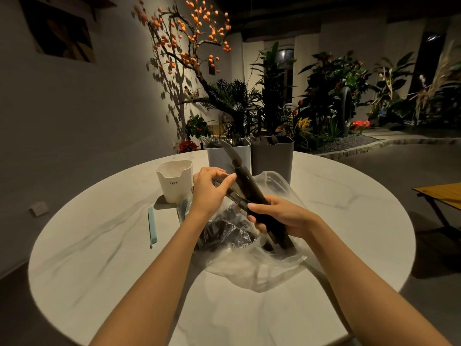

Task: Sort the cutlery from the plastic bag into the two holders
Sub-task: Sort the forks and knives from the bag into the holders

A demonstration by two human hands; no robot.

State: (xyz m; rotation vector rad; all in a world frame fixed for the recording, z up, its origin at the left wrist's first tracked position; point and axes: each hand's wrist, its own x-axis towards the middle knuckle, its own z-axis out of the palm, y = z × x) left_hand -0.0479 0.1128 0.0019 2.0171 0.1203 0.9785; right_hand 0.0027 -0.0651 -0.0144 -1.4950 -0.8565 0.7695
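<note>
A clear plastic bag (252, 265) lies in the middle of the round table, with dark cutlery (224, 231) still inside it. My right hand (282, 218) grips a bundle of black cutlery (247, 183) above the bag; a knife blade sticks up from it toward the holders. My left hand (209, 188) pinches one dark piece at the bundle's left side. Behind the bag stand two tall holders: a light grey holder (217, 158) on the left and a dark grey holder (272, 158) on the right. Dark handles show above both rims.
A small white cup (174, 181) marked CRBW stands on a dark tray at the left of the bag. A light blue stick (152, 227) lies on the white marble table (99, 245). Plants and a tree with orange fruit fill the background; a wooden table edge (439, 193) is at the right.
</note>
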